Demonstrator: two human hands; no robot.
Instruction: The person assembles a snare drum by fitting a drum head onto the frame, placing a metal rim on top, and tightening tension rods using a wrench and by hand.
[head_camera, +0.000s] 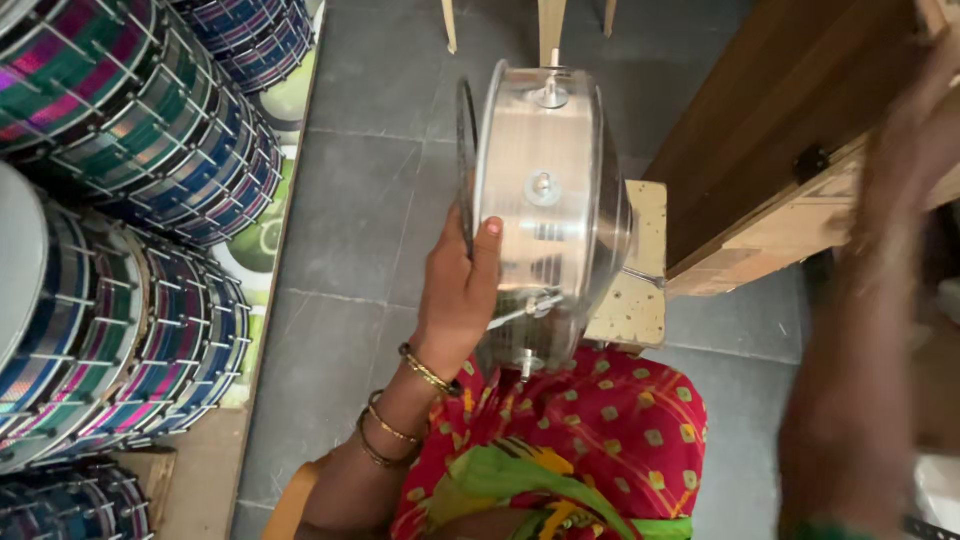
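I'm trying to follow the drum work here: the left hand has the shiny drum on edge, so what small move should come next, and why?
Probably bring the right hand back to the drum to steady it. Only the left hand grips its rim, the drum stands on edge over the lap, and the right hand is raised, blurred, off by the wooden table. What it does there cannot be told.

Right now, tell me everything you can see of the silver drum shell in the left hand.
The silver drum shell is a shiny metal cylinder, apparently bare polished metal, with small round lugs and thin tension rods on its wall. It is held on edge above the lap, one rim facing left. The left hand grips its left rim, thumb on the wall. Its lower edge is close over the red patterned cloth; whether they touch cannot be told. The blurred right hand is apart from it.
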